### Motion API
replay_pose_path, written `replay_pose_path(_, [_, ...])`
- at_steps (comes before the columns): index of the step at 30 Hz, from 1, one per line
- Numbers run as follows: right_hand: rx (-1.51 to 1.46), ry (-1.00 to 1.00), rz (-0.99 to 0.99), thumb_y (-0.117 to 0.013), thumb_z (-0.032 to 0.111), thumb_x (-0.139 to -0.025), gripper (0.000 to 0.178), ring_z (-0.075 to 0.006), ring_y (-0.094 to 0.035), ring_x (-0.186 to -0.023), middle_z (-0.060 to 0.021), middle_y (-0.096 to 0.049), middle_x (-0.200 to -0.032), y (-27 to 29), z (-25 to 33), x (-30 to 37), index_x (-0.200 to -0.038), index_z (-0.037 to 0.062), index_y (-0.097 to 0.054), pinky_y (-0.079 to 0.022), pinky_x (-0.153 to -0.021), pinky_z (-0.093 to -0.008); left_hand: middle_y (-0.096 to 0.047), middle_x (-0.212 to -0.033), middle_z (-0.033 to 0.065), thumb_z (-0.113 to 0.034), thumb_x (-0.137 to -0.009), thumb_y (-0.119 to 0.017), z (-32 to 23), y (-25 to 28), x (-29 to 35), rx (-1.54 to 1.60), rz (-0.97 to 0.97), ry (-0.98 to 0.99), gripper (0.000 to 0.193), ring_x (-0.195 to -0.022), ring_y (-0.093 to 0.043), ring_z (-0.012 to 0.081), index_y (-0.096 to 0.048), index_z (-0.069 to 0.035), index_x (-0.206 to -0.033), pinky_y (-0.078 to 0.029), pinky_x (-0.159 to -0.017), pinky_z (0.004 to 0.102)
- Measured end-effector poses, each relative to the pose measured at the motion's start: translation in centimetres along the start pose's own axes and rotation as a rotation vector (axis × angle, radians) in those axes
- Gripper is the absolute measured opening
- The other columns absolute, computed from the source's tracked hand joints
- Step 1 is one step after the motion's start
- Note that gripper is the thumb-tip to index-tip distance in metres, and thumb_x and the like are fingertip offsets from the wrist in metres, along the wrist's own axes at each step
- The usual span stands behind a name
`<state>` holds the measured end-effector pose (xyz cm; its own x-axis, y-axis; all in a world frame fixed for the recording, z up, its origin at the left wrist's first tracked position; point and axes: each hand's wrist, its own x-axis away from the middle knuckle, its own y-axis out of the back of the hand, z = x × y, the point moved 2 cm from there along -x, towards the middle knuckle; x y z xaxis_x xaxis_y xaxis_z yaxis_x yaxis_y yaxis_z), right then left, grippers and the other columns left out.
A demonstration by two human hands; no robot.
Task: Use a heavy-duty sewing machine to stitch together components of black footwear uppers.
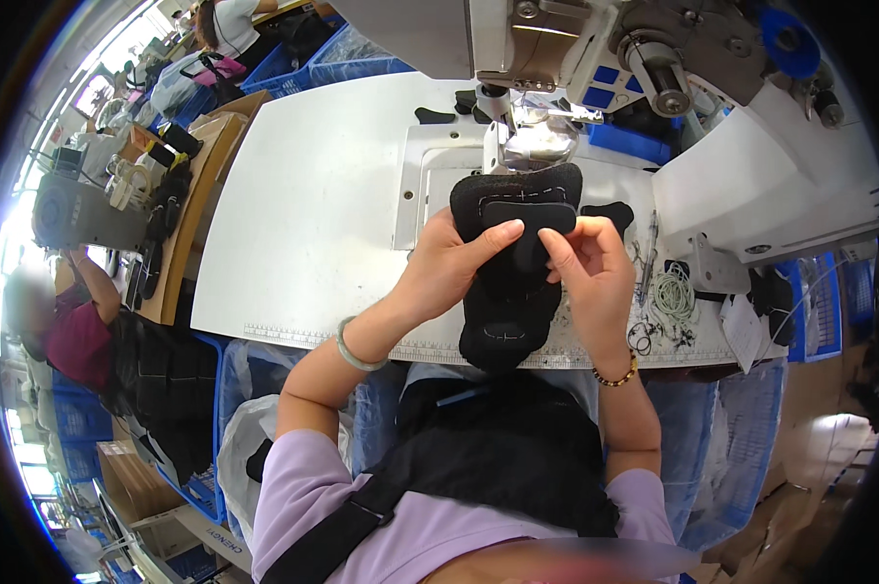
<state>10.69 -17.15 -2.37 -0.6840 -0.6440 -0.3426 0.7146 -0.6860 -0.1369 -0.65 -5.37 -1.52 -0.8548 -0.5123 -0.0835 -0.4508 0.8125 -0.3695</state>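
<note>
A long black padded fabric piece (505, 318) with white dashed marking lines is held up in front of the sewing machine, its lower end hanging over the table's front edge. On its upper part lies a smaller dark patch (529, 212) with rounded corners. My left hand (446, 261) grips the padded piece from the left, thumb pressed on the patch. From the right, my right hand (592, 274) pinches the patch's edge between thumb and fingers; some of its fingertips are hidden. Just beyond the work are the machine's needle and presser-foot area (537, 141).
The white sewing table (303, 214) carries small black pieces (435, 116), another black piece (609, 214) and a coil of pale cord (675, 295). The machine head (546, 49) overhangs the back. Blue crates (741, 438) stand below. Another person (74, 316) works at the left.
</note>
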Motion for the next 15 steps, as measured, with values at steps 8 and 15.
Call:
replay_pose_path(8, [0.112,0.007,0.066,-0.072,0.011,-0.083,0.022,0.0008,-0.042,-0.058,0.0061,-0.050,-0.066,-0.3,0.2,-2.0,-0.076,0.0064,-0.051,-0.034,-0.051,-0.0160,-0.065,-0.098,0.0046,-0.016,-0.091,-0.063,-0.4,0.4,-0.6,-0.036,0.011,0.012,0.025,-0.087,-0.059,0.0091,-0.059,0.002,-0.108,-0.050,-0.076,0.0241])
replay_pose_path(15, [0.069,0.014,0.049,-0.071,0.011,-0.084,0.023,0.0011,-0.040,-0.056,0.0070,-0.048,-0.064,-0.8,-0.8,-2.1,-0.075,0.0068,-0.050,-0.033,-0.050,-0.0158,-0.065,-0.094,0.0034,-0.018,-0.091,-0.063,-0.2,0.9,-0.9,-0.102,-0.011,-0.009,0.024,-0.083,-0.059,0.0082,-0.061,0.002,-0.104,-0.050,-0.073,0.0230])
